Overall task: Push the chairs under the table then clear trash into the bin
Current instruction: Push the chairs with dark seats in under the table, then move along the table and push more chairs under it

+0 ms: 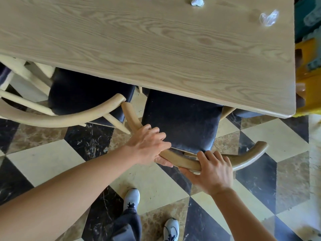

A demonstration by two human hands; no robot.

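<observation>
A wooden chair with a dark seat [182,122] stands partly under the light wood table [156,49]. My left hand [149,145] grips its curved backrest [248,157] on the left part, fingers over the top and thumb beneath. My right hand [212,169] grips the same rail nearer its middle. A second chair [69,117] with a dark seat stands to the left, its seat partly under the table. Two pieces of crumpled clear plastic trash lie on the table's far right: one [197,1] at the top edge, another [269,17] near the right edge.
The floor is checkered marble tile [43,159]. My feet in white shoes [132,197] stand just behind the chair. Yellow and green objects [309,70] sit beyond the table's right end. Another chair's pale frame [20,73] shows at far left.
</observation>
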